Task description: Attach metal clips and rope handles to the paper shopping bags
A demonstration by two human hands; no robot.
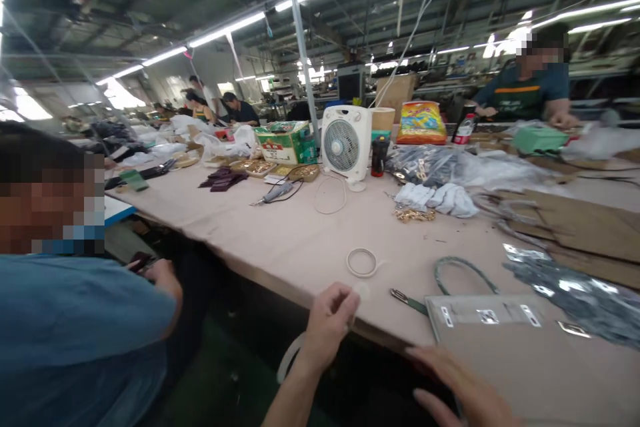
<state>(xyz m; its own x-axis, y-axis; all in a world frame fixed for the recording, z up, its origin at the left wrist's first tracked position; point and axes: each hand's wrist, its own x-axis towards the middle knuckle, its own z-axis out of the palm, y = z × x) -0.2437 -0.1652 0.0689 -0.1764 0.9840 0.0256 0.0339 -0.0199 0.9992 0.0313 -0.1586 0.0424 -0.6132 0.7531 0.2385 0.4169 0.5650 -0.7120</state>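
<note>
My left hand [330, 320] is at the table's near edge, its thumb and fingers pinched together. A small pale translucent patch shows by the fingertips; I cannot make out whether it is held. Just beyond lies a thin whitish ring [361, 263], like a nearly used-up tape roll. My right hand [463, 383] is lower right, thumb and fingers apart, holding nothing visible. It is beside a flat grey bag piece [520, 347] bearing shiny metal fittings and a rounded handle [463, 261]. A dark green strap [416, 305] with a metal end sticks out from the bag's left side.
Grey pieces with shiny fittings [575, 290] and brown boards [580, 223] lie at right. A white fan [346, 143], a dark bottle [379, 157] and a corded hand tool [277, 193] stand or lie farther back. A person in blue [85, 333] sits close at left.
</note>
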